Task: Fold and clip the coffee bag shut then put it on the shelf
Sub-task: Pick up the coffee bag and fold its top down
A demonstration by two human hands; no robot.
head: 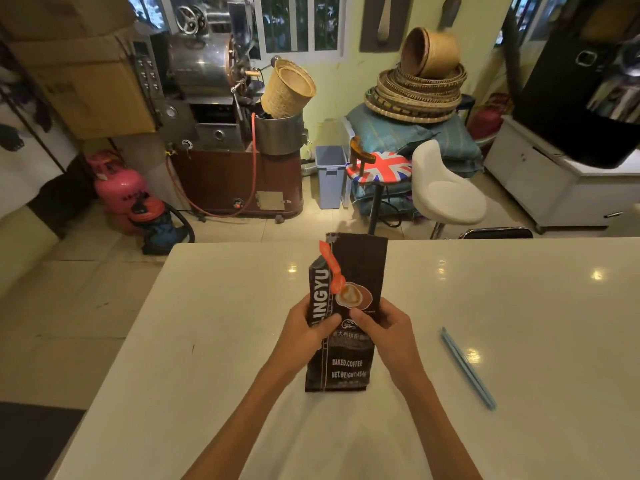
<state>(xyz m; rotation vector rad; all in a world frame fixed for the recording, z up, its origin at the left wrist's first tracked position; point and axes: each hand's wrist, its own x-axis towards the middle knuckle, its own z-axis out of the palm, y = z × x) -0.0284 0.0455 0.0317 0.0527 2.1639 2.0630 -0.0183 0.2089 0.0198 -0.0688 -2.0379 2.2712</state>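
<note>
A dark brown coffee bag (349,271) with white lettering and an orange ribbon print stands upright on the white table (214,323), its top flat and unfolded. My left hand (304,329) grips the bag's left side at mid-height, thumb across the front. On the opposite side my right hand (384,327) holds the bag, thumb pressed on the front. A long light-blue bag clip (467,367) lies flat on the table to the right of the bag, apart from both hands.
Beyond the table's far edge stand a white stool (446,192), a flag-patterned stool (379,166) and a blue bin (330,174). A coffee roaster (221,109) and pink gas cylinder (119,188) sit at the back left. A white cabinet (554,181) is at the right.
</note>
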